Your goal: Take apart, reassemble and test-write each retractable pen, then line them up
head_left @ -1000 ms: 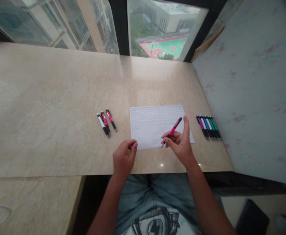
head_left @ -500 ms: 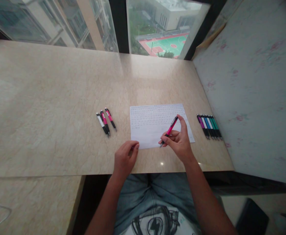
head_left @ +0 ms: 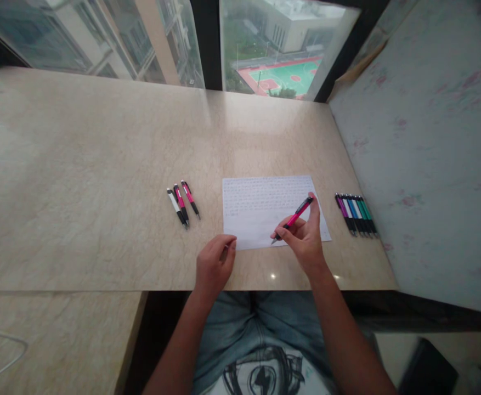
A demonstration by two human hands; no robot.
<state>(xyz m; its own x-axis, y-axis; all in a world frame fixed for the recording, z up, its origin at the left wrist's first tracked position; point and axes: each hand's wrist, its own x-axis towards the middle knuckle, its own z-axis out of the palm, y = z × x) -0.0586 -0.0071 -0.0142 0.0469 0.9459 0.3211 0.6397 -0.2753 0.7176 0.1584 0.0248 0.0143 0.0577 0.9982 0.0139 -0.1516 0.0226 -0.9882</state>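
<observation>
A pink ballpoint pen (head_left: 299, 212) with a black grip is held slantwise in my right hand (head_left: 306, 247), over the lower right of a sheet of paper (head_left: 252, 227). One finger reaches up to the pen's top end while the thumb and other fingers close round the grip; the tip points down left, near the paper's bottom edge. Rows of handwriting fill the sheet's upper part. My left hand (head_left: 215, 263) is closed at the lower left corner of the sheet, its thumb and forefinger together on that corner, which they partly hide.
To the left lie a white pen (head_left: 176, 208) and two pink pens (head_left: 190, 199). A row of several purple, white, blue and green pens (head_left: 355, 215) lies right, beside the patterned wall (head_left: 421, 164). A white cable (head_left: 13, 359) rests on the lower left surface.
The pink pen has tilted further to the right, its top end now lower toward the right. My left hand keeps its place at the paper's corner. The whole view has shifted slightly.
</observation>
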